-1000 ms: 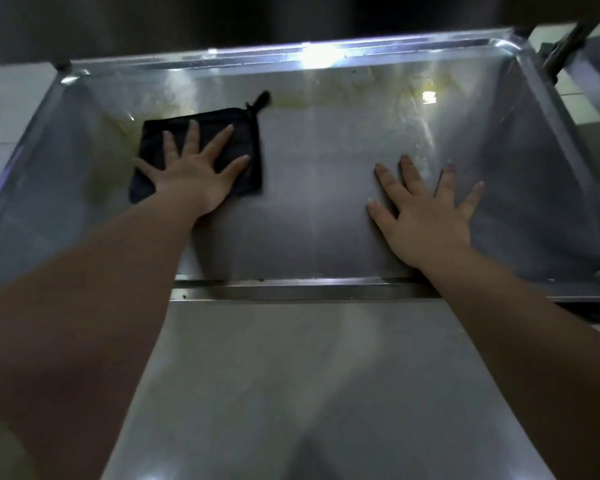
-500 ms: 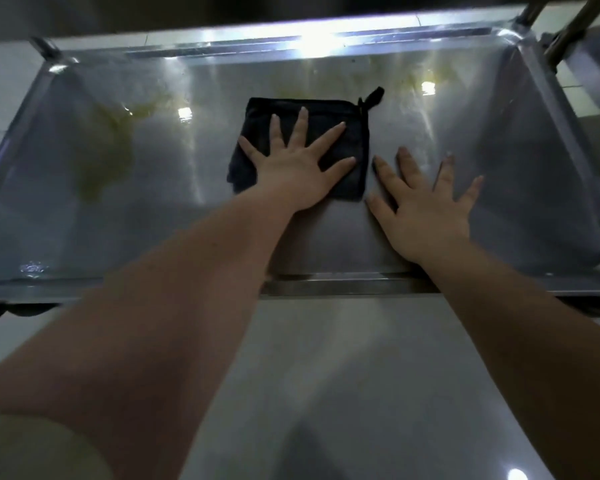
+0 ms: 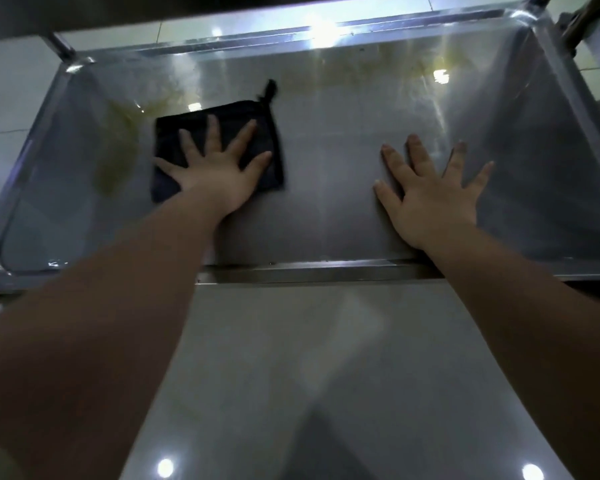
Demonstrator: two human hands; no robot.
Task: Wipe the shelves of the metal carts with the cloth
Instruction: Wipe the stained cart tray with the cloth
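Since half a second ago, left hand (image 3: pixel 219 174) and dark cloth (image 3: pixel 168 133) have slid leftward across the cart shelf (image 3: pixel 329 140), now well apart from the right hand (image 3: pixel 430 199), which has kept its place. Left hand flat, fingers spread wide, pressing the cloth down left of shelf centre, just beside a yellowish smear (image 3: pixel 118 157); the cloth's hanging loop (image 3: pixel 269 90) points away from the person. Right hand likewise flat and splayed on bare metal, holding nothing.

Left hand (image 3: pixel 215 178) and cloth (image 3: pixel 170 133) slid back leftward, now well apart from right hand (image 3: pixel 430 199)
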